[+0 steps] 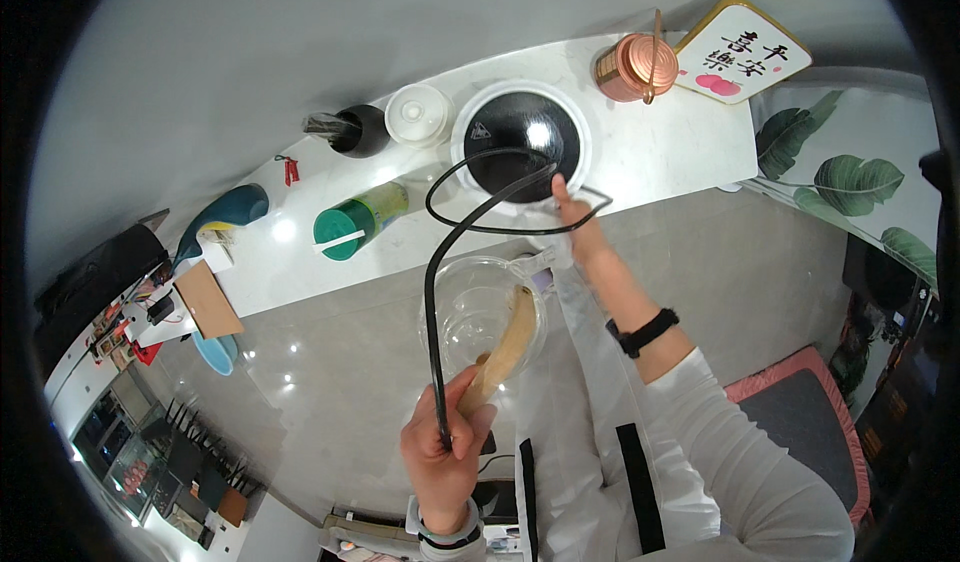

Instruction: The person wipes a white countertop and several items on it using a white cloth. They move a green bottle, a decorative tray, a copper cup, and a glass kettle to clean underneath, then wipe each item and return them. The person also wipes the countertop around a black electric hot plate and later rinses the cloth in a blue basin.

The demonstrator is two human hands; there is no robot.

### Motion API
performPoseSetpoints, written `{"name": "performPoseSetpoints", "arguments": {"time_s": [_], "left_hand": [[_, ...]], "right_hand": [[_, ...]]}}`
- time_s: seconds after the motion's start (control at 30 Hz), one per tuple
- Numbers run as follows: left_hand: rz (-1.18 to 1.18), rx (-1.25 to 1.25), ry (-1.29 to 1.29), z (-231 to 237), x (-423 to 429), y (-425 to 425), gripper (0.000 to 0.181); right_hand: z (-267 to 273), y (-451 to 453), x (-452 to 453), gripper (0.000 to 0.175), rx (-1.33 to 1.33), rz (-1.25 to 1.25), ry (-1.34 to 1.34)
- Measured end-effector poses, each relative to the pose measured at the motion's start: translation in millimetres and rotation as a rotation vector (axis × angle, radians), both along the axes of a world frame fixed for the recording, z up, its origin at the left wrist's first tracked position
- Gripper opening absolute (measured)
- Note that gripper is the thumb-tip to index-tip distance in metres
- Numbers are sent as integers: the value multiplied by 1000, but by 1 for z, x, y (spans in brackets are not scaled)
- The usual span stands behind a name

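My left hand [446, 431], low in the centre, is closed around a curved wood-coloured handle [510, 341] and a black cord [429, 299]. The handle lies over a clear glass vessel [450, 299], held above floor level in front of the counter. From my left hand the cord arcs up and loops over the near edge of a round black hot plate [517, 112] with a white rim. My right hand [574, 209], slightly blurred, is at that near edge, its thumb tip beside the cord. Its other fingers are hidden, so its grip is unclear.
On the white counter [690, 142] stand a white lidded jar [416, 116], a dark pot [367, 131], a green-lidded canister [364, 221], a copper-coloured tin [626, 67] and a framed sign [742, 52]. A pink-edged grey mat [802, 427] lies right; a blue basin [216, 352] is left.
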State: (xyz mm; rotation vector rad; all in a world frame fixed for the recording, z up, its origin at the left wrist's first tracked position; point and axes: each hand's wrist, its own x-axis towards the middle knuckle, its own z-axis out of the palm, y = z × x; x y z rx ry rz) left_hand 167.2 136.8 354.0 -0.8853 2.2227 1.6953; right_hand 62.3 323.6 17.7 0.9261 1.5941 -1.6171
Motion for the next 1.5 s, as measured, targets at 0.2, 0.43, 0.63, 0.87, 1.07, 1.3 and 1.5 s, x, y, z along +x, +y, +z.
{"name": "performPoseSetpoints", "arguments": {"time_s": [0.2,0.43,0.63,0.87,1.07,1.3,1.5], "left_hand": [[-5,17,15,-5,3,1,45],[-4,4,-14,-4,-9,8,44],[-10,-14,44,-6,-24,15,44],[17,14,47,-12,-34,22,42],[35,19,39,-6,-57,22,41],[26,123,134,-12,-102,21,43],[107,284,219,-52,-147,35,42]], "right_hand": [[6,29,-81,87,516,274,194],[23,34,-109,84,463,380,116],[22,34,-90,76,522,373,413],[25,49,-95,61,360,550,356],[38,62,-100,66,418,698,415],[74,96,-51,44,228,511,329],[108,103,-33,33,-8,326,226]]}}
